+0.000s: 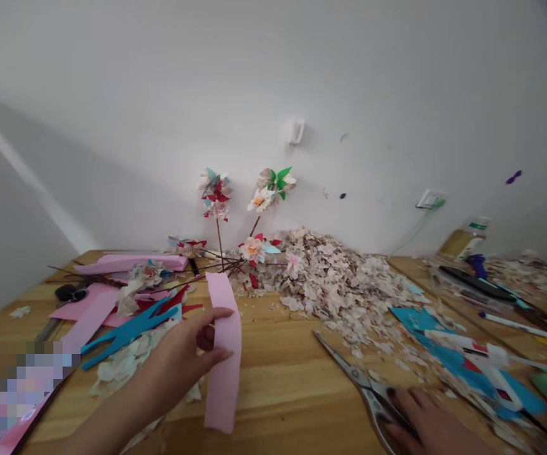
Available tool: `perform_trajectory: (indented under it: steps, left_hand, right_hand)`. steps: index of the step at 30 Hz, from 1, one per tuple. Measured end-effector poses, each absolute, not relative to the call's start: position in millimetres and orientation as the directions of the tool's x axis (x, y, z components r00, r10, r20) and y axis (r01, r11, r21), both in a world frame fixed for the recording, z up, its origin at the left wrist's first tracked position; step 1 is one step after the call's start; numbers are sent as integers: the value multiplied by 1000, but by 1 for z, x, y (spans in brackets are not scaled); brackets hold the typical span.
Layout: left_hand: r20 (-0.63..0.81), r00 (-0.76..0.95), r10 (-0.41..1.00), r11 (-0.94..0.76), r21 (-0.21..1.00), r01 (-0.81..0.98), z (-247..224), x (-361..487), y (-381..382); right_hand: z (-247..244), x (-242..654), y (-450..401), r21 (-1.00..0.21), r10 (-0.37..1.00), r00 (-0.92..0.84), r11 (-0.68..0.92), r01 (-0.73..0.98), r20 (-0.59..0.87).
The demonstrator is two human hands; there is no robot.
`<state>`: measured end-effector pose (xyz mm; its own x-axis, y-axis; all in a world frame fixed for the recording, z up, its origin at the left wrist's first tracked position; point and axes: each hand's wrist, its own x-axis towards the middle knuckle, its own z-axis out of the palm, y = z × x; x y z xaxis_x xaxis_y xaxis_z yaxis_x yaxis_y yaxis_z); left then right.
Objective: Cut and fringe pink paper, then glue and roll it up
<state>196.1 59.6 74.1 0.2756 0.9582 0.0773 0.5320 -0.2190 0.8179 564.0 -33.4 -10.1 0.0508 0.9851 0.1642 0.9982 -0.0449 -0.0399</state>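
One pink strip (224,385) is pinched in the left hand (186,349); the right hand (427,418) touches scissors (359,377), closure unclear. Seemingly a tool pickup, calling for a secure grasp.

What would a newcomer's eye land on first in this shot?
Probably the big heap of pale scraps at the back of the table, with colorful flowers on thin stems rising to its left. Of the hands, the left hand holds a pink strip front and center, while the right hand is at the scissors' handles.
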Motion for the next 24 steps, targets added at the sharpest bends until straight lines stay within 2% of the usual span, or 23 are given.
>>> perform_trajectory:
  steps: [2, 3, 7, 10, 14, 18, 21, 24]
  left_hand:
    - [79, 295, 952, -230, 819, 525, 74, 197, 54]
    - [71, 310, 948, -232, 822, 520, 74, 199, 50]
    - [9, 387, 922, -219, 837, 502, 75, 208, 35]
    - [-40, 446, 894, -191, 866, 461, 79, 216, 23]
    - [-24, 509, 860, -186, 915, 357, 76, 218, 22]
    - [74, 423, 903, -197, 946, 256, 59, 219, 34]
    - [86, 292, 952, -161, 956, 245, 46, 222, 40]
    - [-11, 276, 961, -54, 973, 226, 38, 227, 39]
  right_hand:
    - [10, 548, -31, -27, 981, 38, -33, 999, 188]
    - [21, 536, -30, -80, 975, 13, 5, 997, 221]
    - [56, 472, -23, -439, 962, -183, 257, 861, 204]
    - [61, 431, -14, -676, 937, -328, 319, 664, 120]
    - [48, 400, 4, -862, 931, -355, 249, 442, 87]
    - [28, 391, 19, -980, 980, -189, 100, 169, 67]
    - [16, 391, 24, -995, 983, -179, -61, -81, -46]
    - [12, 393, 25, -975, 968, -237, -127, -181, -82]
